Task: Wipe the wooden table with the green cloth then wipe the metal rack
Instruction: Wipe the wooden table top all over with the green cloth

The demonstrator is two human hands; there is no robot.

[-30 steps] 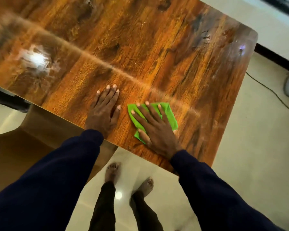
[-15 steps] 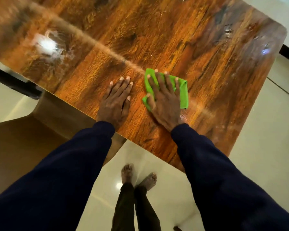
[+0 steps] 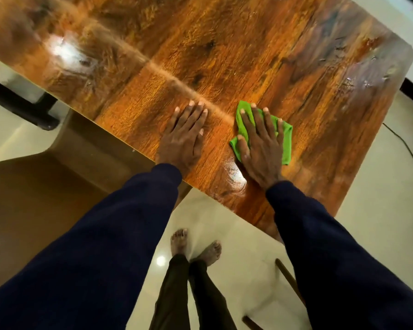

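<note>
Beside a brown chair (image 3: pixel 45 182), the left hand (image 3: pixel 181 139) lies flat on the glossy wooden table (image 3: pixel 224 55) near its front edge, fingers straight, holding nothing. Just right of it the right hand (image 3: pixel 260 148) presses, fingers spread and straight, on the folded green cloth (image 3: pixel 286 146) (sleeves (image 3: pixel 320 234) dark navy), which lies on the tabletop toward its right end; a thin cable (image 3: pixel 401 141) crosses the pale floor (image 3: pixel 379 210)

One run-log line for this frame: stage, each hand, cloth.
stage: table wipe | right hand: flat, pressing folded green cloth on glossy wooden table | left hand: flat on table | metal rack: not in view
</note>
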